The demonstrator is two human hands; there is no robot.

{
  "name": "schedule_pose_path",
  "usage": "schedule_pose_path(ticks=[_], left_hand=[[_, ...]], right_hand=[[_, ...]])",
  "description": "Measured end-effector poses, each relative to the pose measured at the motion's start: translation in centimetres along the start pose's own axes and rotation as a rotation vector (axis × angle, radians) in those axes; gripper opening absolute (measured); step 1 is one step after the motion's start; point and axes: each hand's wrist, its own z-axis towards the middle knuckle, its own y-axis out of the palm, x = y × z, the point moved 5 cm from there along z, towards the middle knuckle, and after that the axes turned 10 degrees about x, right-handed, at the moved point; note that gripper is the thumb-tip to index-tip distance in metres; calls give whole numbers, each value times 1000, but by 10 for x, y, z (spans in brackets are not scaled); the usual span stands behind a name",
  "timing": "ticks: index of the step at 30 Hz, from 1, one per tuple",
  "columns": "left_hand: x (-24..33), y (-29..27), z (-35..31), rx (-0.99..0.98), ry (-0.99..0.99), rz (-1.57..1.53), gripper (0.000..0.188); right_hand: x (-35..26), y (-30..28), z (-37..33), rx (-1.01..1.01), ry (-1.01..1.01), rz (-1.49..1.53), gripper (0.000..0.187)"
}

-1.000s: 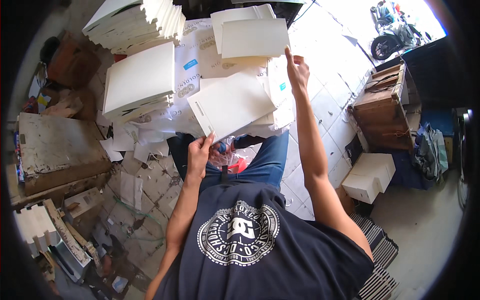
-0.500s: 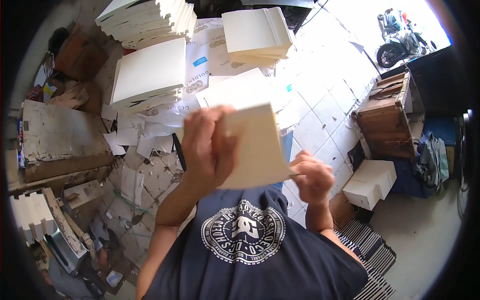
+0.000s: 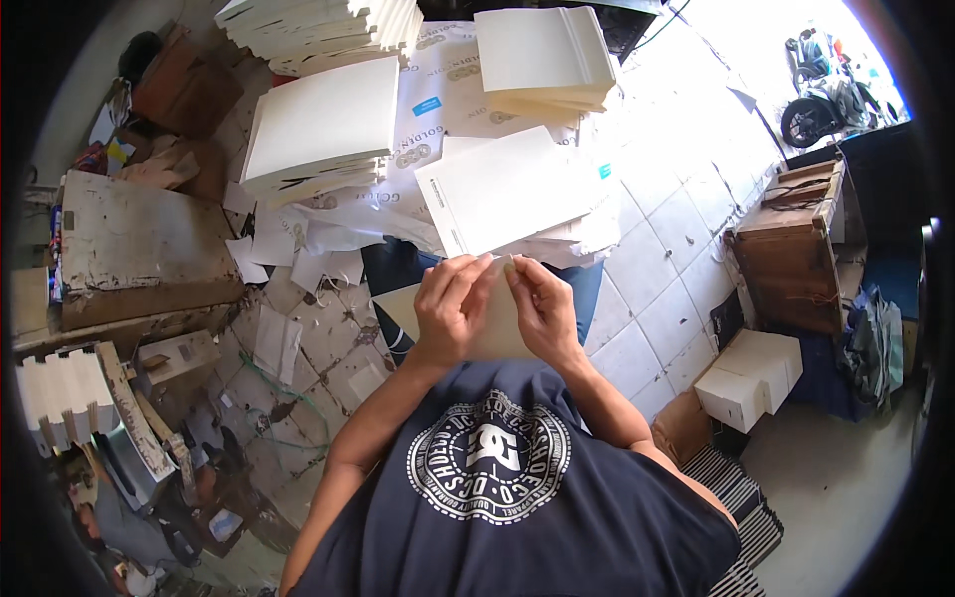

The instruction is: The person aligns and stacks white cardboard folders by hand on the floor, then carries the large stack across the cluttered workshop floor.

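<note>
Hands: the left hand [image 3: 450, 306] and the right hand [image 3: 542, 308] meet at the middle of the frame, just above the chest of the dark shirt [image 3: 517, 497].
Fingers: on both hands they are bent and pressed together, pinching the top edge of a cream sheet [image 3: 477, 323].
Sheet: held between the two hands at frame centre, its left corner sticking out past the left hand, over the blue-trousered lap.
Paper ahead: a white sheet [image 3: 507, 189] lies tilted on a loose pile just above the hands.
Stacks: one cream stack [image 3: 318, 129] at upper left, another [image 3: 542, 55] at top centre.
Right side: a wooden crate [image 3: 791, 239] and a white box [image 3: 751, 378] on the tiled floor [image 3: 657, 269].
</note>
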Motion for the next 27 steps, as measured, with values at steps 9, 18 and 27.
schedule_pose_path(ticks=[9,18,27], left_hand=[[7,8,-19,-6,-73,-190,21],[-48,-43,-72,-565,-136,-74,11],[-109,19,-59,-268,-1248,-585,33]], right_hand=[[16,-13,-4,-29,-13,-13,4],[-79,-206,47,245,-305,-448,21],[-98,-238,55,741,-490,-395,45]])
